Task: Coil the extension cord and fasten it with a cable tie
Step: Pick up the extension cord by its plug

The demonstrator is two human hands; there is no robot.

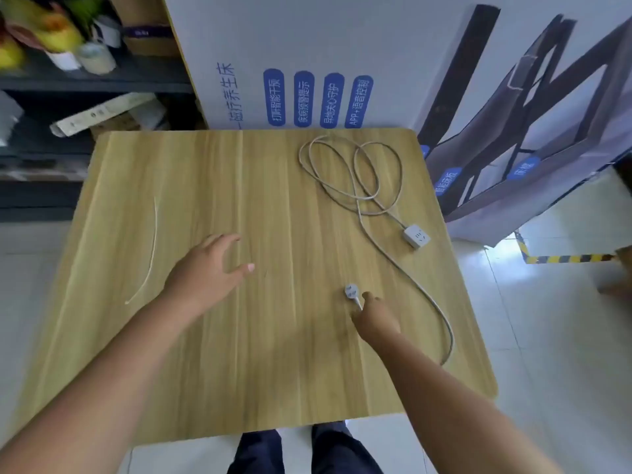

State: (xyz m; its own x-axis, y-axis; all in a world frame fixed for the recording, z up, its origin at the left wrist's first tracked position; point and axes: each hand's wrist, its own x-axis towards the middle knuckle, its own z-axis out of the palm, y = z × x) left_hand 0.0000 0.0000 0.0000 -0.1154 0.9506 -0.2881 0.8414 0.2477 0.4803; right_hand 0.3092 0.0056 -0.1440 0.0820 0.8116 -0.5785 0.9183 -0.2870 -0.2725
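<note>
Right hand: the right hand (376,319) reaches over the light wood-grain table (212,336), its fingers (367,297) closed on the thin white cable just behind the small round white plug (350,290), which pokes out past the fingertips.
Left hand: the left hand (201,271) hovers above the table with its fingers (225,241) spread and slightly curled, holding nothing.
Cable tie: a long thin pale cable tie (150,254) lies in a gentle curve on the table, to the outer side of the left hand's fingers and apart from them.
Extension cord: the white extension cord (410,278) runs from the right hand's fingers in a wide bend toward the table's right edge, then away to loose overlapping loops (352,169) near the far edge.
Socket block: the small white square socket block (416,236) rests beyond the right hand's fingers, just beside the loops.
Backdrop: a large white printed box (307,63) stands beyond the table.
</note>
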